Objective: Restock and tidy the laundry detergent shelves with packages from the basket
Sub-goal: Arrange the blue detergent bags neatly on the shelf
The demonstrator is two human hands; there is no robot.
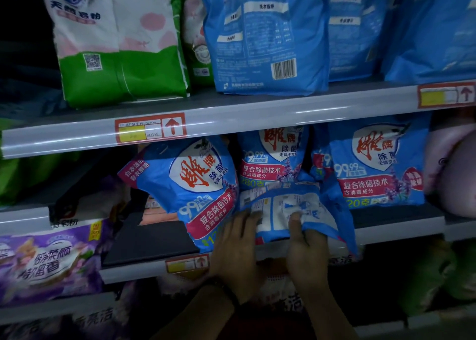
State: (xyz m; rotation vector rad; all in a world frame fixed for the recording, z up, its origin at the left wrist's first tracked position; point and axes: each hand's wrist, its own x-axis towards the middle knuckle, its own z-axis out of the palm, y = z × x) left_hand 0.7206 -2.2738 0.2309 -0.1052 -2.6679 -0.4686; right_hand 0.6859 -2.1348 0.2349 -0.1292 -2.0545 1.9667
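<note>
From my head camera, looking down at the middle shelf [396, 217], I have a blue detergent bag [291, 211] lying back-side up at the front edge, its printed panel facing me, in front of the upright bag [274, 159] and touching the tilted bag [195, 190] on its left. My left hand [235, 247] presses on its near left corner, fingers spread and bent over the film. My right hand [306, 247] has thumb and fingers pinched shut on the lower right edge, bunching it. The bag looks soft and slumpy, powder shifting inside, moderately heavy, with slick film that could slide. I judge the best hold is under the bottom and at a top corner, so I can stand it upright without it folding. The basket is not in sight.
</note>
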